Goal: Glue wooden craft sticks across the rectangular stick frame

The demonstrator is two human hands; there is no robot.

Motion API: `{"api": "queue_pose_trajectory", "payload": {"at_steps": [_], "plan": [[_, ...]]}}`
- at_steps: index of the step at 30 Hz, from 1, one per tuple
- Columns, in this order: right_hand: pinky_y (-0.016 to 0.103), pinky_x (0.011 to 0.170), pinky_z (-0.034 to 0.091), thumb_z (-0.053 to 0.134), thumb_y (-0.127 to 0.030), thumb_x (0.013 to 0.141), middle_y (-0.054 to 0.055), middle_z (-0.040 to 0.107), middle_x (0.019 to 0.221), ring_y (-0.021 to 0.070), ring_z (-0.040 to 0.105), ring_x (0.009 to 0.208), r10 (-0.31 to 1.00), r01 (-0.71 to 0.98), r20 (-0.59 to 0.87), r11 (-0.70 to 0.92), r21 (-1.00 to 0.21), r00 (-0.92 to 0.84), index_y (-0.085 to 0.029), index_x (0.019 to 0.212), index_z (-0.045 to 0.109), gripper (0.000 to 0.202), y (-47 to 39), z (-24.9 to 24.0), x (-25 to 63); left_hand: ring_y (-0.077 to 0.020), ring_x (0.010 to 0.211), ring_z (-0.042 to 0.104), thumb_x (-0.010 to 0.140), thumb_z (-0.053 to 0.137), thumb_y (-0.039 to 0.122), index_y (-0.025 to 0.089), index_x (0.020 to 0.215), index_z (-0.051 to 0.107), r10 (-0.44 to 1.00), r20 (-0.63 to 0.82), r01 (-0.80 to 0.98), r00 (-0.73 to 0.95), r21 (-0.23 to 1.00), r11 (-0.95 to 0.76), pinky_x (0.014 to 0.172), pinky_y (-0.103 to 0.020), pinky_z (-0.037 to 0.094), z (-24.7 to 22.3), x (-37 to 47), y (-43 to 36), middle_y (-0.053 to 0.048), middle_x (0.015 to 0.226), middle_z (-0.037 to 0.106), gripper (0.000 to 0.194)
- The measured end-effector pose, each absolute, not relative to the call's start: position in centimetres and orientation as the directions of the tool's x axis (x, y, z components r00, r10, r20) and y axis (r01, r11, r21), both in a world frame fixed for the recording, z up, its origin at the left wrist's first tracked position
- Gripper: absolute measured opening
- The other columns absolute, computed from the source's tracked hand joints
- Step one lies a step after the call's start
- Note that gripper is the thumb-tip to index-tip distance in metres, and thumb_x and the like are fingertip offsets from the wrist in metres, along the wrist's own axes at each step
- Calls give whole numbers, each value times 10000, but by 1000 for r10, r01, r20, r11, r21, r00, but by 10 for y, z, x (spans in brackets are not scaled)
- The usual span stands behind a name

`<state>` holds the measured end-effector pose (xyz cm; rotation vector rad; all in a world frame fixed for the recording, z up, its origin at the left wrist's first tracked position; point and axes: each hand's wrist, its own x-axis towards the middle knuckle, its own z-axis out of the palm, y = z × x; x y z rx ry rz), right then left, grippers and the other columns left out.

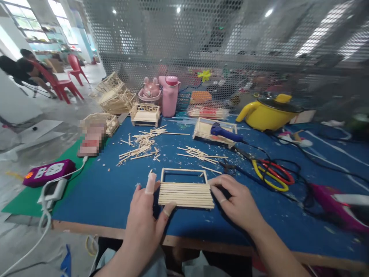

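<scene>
A small frame of wooden sticks [186, 194] lies before me, slatted over its near half, with an open rectangle of sticks at the far side. My left hand [148, 211] grips its left side, the thumb on the near edge and the tape-wrapped index finger pointing up. At its right end, my right hand [238, 200] pinches the edge between curled fingers and thumb. Loose sticks [198, 154] lie just beyond the frame, with a larger pile of sticks [142, 146] to the left. Pliers [230, 167] rest past my right hand.
A blue glue gun [226, 133] sits on a stick-built piece [201, 130]. Red and yellow handles [269, 175] and black cords lie at right, below a yellow pot [268, 113]. A pink bottle [170, 96] stands behind; a phone [92, 140] and purple box [49, 173] are left.
</scene>
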<state>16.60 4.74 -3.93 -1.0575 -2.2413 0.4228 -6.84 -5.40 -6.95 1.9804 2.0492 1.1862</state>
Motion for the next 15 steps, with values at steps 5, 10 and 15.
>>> {"api": "queue_pose_trajectory", "payload": {"at_steps": [5, 10, 15], "plan": [[326, 786, 495, 474, -36, 758, 33, 642, 891, 184, 619, 842, 835, 550, 329, 541, -637, -440, -228, 986, 578, 315, 42, -40, 164, -318, 1091, 569, 925, 459, 367, 203, 1347, 428, 869, 494, 950, 11, 266, -163, 1023, -601, 344, -67, -72, -53, -138, 1227, 611, 454], [354, 867, 492, 432, 11, 606, 51, 579, 1042, 169, 595, 919, 891, 435, 295, 429, -792, -344, -244, 1221, 411, 666, 39, -44, 165, -336, 1016, 581, 932, 393, 371, 166, 1241, 528, 861, 490, 969, 134, 115, -217, 981, -605, 366, -60, -75, -50, -152, 1171, 614, 394], [404, 889, 503, 441, -53, 538, 74, 561, 1142, 207, 578, 1078, 933, 100, 300, 324, -941, -200, -275, 1261, 386, 759, 45, -45, 172, -337, 1023, 577, 942, 331, 443, 154, 1235, 534, 856, 476, 963, 199, 68, -262, 977, -586, 372, -56, -80, -49, -155, 1150, 611, 459]]}}
